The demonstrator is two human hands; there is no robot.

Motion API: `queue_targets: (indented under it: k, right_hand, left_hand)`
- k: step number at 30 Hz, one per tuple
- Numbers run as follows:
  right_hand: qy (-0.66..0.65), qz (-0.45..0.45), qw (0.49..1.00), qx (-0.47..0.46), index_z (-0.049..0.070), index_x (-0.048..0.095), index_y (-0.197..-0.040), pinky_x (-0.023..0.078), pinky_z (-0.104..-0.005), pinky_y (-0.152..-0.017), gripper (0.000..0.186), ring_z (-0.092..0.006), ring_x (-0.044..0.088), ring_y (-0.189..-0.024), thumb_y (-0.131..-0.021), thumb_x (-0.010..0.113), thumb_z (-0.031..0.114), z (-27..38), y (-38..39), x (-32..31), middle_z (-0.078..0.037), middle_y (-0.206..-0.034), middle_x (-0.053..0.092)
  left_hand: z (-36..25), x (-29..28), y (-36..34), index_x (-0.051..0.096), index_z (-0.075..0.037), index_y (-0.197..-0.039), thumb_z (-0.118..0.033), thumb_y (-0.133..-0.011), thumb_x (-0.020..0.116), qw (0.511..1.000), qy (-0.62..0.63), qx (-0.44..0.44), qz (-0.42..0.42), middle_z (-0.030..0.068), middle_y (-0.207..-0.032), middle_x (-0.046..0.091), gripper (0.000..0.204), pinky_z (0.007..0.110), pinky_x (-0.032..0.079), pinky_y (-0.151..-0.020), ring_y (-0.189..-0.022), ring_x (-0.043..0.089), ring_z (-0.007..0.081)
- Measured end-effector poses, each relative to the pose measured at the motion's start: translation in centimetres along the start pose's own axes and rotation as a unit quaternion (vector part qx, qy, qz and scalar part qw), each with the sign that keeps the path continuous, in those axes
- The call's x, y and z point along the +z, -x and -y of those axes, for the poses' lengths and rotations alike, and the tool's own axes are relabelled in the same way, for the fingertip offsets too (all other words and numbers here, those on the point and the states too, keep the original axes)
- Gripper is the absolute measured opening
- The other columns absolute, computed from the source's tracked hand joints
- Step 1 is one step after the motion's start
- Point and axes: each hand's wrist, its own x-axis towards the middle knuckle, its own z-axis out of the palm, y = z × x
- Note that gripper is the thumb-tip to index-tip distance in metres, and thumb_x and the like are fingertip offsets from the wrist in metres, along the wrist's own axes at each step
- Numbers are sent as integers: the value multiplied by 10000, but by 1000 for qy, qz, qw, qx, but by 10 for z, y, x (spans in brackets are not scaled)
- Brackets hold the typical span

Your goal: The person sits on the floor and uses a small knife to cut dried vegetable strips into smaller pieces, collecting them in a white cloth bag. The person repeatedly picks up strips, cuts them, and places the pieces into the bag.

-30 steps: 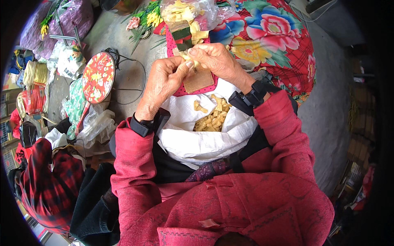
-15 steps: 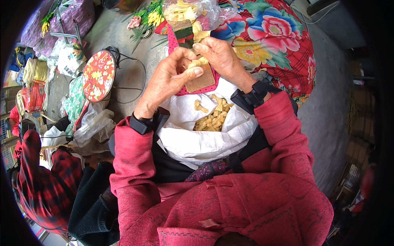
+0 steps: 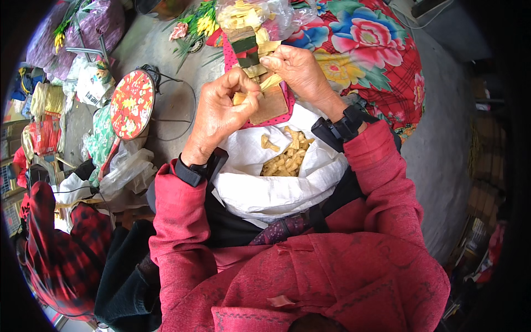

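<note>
My left hand (image 3: 225,105) is closed, with the end of a pale yellow strip showing at its curled fingers. To its right, my right hand (image 3: 300,72) pinches thumb to forefinger by a flat pale yellow strip (image 3: 271,82), which looks like tofu skin. Both hands hover over a small wooden board (image 3: 269,107) resting on pink dotted cloth (image 3: 228,52). Further strips lie on the board's far end by a dark green band (image 3: 249,60). Below the hands, a white woven sack (image 3: 276,193) in my lap holds many knotted yellow pieces (image 3: 286,161).
A plastic bag of yellow strips (image 3: 240,15) stands beyond the board. A red flowered cloth bundle (image 3: 376,61) lies at the right. On the left are a round red-patterned stool (image 3: 133,104), plastic bags (image 3: 130,169) and a person in a checked garment (image 3: 66,265).
My left hand has drawn left, away from the right, and its fingers have curled in. The strip by my right hand now lies stretched toward the left hand.
</note>
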Motion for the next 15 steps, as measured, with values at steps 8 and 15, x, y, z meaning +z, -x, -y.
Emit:
queue_targets:
  k: [8, 15]
  right_hand:
    - [78, 46, 996, 4, -11, 563, -816, 413, -292, -580, 249, -121, 470, -638, -922, 595, 212, -2, 4, -1, -30, -663, 491]
    - [174, 29, 984, 12, 3, 567, -820, 453, -466, -609, 236, -392, 605, -674, -826, 576, 238, -10, 8, 1, -209, -709, 609]
  left_hand:
    - [21, -5, -7, 580, 18, -900, -37, -857, 590, 996, -73, -34, -23, 13, -718, 593, 70, 235, 455, -586, -673, 519, 47]
    - [31, -8, -10, 593, -20, -852, -85, -786, 627, 966, -249, -53, -54, 127, -630, 594, 98, 337, 476, -561, -565, 605, 223]
